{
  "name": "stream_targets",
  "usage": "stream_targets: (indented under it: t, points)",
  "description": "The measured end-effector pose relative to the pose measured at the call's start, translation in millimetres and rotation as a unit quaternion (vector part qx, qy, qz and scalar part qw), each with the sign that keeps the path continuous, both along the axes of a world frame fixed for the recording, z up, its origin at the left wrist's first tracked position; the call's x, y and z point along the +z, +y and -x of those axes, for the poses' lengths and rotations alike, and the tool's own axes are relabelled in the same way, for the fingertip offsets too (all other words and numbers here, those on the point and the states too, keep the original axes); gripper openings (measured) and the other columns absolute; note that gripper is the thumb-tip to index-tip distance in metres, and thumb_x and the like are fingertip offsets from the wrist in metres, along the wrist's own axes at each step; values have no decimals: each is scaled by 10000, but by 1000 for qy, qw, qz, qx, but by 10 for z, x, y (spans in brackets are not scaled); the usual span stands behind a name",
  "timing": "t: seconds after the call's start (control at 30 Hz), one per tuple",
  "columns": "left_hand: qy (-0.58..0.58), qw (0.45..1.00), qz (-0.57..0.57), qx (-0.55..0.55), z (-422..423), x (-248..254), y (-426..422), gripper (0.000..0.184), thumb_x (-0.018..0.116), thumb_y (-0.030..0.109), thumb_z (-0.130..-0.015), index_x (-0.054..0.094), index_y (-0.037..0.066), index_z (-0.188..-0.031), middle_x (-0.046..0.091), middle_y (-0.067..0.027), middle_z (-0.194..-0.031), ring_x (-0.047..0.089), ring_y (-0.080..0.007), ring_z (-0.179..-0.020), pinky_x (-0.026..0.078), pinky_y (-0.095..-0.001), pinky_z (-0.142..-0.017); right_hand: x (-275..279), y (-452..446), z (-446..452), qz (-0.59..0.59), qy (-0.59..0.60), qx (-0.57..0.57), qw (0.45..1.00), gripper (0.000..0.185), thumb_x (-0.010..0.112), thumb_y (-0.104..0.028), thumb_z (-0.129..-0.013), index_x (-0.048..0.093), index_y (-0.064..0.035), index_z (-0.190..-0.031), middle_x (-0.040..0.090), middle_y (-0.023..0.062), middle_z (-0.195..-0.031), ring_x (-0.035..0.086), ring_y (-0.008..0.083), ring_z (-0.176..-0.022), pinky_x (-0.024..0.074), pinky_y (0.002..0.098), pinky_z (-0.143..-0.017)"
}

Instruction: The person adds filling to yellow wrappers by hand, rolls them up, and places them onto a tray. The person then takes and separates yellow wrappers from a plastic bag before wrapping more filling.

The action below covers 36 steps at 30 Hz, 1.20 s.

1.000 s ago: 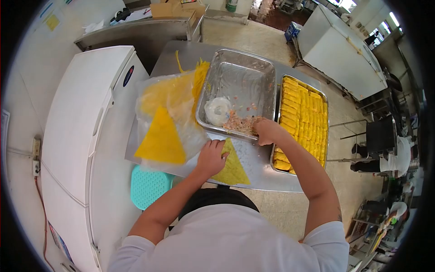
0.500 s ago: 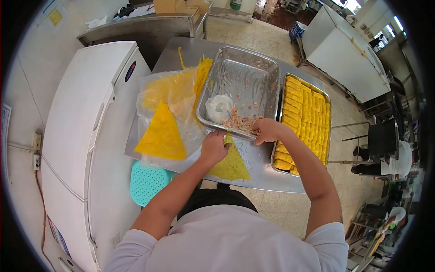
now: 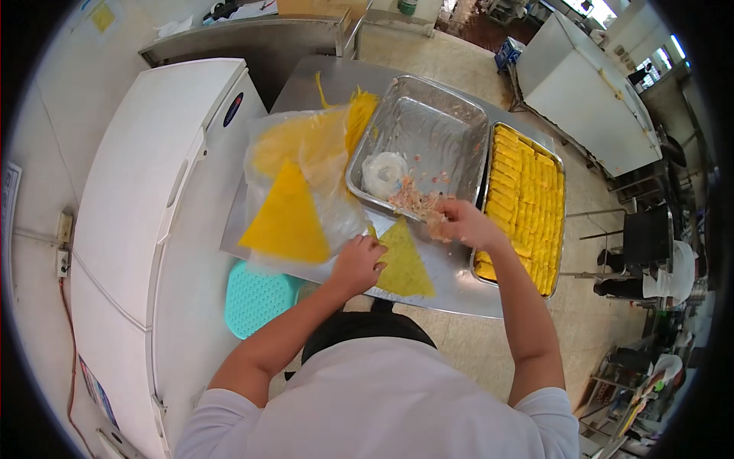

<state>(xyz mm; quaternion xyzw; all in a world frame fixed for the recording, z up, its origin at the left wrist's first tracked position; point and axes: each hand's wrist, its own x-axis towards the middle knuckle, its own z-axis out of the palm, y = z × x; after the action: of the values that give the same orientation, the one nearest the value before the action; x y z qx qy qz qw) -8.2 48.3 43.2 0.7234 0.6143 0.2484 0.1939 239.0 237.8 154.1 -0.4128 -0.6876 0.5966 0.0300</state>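
Observation:
My right hand [image 3: 464, 223] is closed on a clump of pinkish chopped filling, over the near right edge of a deep metal tray [image 3: 472, 115]. More filling [image 3: 415, 199] lies in that tray's near corner, beside a white round container [image 3: 384, 174]. At the left edge of a yellow triangular sheet [image 3: 404, 264] is my left hand [image 3: 359, 264], its fingers bent together; whether it pinches anything is unclear. Further left, another yellow sheet [image 3: 289, 218] rests on a clear plastic bag [image 3: 336, 206] holding more yellow sheets.
A second tray [image 3: 563, 229] of yellow rolls [image 3: 524, 199] stands on the right of the metal table [image 3: 294, 84]. A turquoise stool [image 3: 260, 298] is below its left edge, beside a white refrigerator [image 3: 153, 191]. Another person [image 3: 661, 269] is at the far right.
My right hand has lifted a clump of filling out to the tray's near rim. My left hand has shifted slightly down the sheet. The whole view has moved a little.

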Motion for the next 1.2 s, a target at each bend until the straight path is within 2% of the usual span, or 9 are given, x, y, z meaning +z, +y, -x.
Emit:
stream_targets:
  t: [0.03,0.07,0.17,0.27,0.37,0.63,0.97,1.03,1.2]
  points:
    - [22,1000,-1,-11,53,-15,-92,409,819,238,-857,734,72,-1221,662,-122,-1275,615,-337,-1190,504,-480,-1019,31,-146,76,-36,-18,14,999,351,770,-174,-859,755,18,-1153,719,79,-882,637,133,-829,521,318,-733]
    - [22,1000,-15,-14,106,-33,-138,406,815,241,-861,736,72,-1222,662,-117,-1289,612,-334,-1205,497,-483,-1031,66,-303,162,-99,-36,44,993,391,769,-196,-859,747,11,-1190,725,144,-889,685,213,-833,534,357,-746]
    - [13,999,-48,-24,209,-102,-198,409,809,241,-868,736,78,-1236,657,-109,-1333,598,-333,-1246,476,-489,-1060,-244,-688,353,-218,-25,94,971,334,751,-146,-880,745,23,-1168,763,161,-979,712,265,-845,553,376,-784]
    - [5,998,-55,-29,288,-155,-211,443,810,232,-863,726,90,-1274,637,-115,-1386,577,-345,-1284,458,-494,-1083,-366,-1030,597,-168,-65,90,979,314,748,-137,-857,755,5,-1136,730,230,-1037,711,361,-903,566,426,-838]
    - [15,998,-53,-37,321,-142,-219,485,807,234,-862,717,99,-1319,606,-126,-1445,552,-346,-1330,435,-499,-1112,-923,-1226,626,-204,-56,61,976,267,712,-111,-818,751,6,-1056,713,248,-991,689,466,-989,569,503,-902]
    - [49,996,-43,-56,374,-19,-189,563,794,255,-869,686,152,-1412,556,-140,-1514,511,-360,-1376,410,-503,-1125,-944,-1458,607,-351,-59,98,929,277,710,-49,-842,768,-11,-1110,673,223,-1090,666,421,-1006,557,476,-930]
    - [107,988,-15,-113,336,103,39,494,751,175,-842,738,154,-1335,620,-131,-1369,567,-343,-1265,457,-488,-1019,-989,-1674,576,-446,-131,48,884,301,695,-79,-867,764,-51,-1159,657,167,-1086,599,403,-1114,525,492,-966]
    - [77,985,-16,-153,301,66,155,487,732,151,-834,753,156,-1321,634,-123,-1321,581,-338,-1239,463,-482,-1002,-917,-1691,573,-456,-119,26,882,263,703,-86,-867,777,-49,-1117,667,154,-1052,615,393,-1076,535,482,-952]
    - [146,983,-2,-112,227,-11,405,505,705,137,-856,750,172,-1358,627,-112,-1235,590,-325,-1191,469,-466,-968,-1061,-1656,483,-389,-42,-69,918,115,736,-124,-868,795,-61,-943,686,136,-934,647,366,-957,556,458,-888]
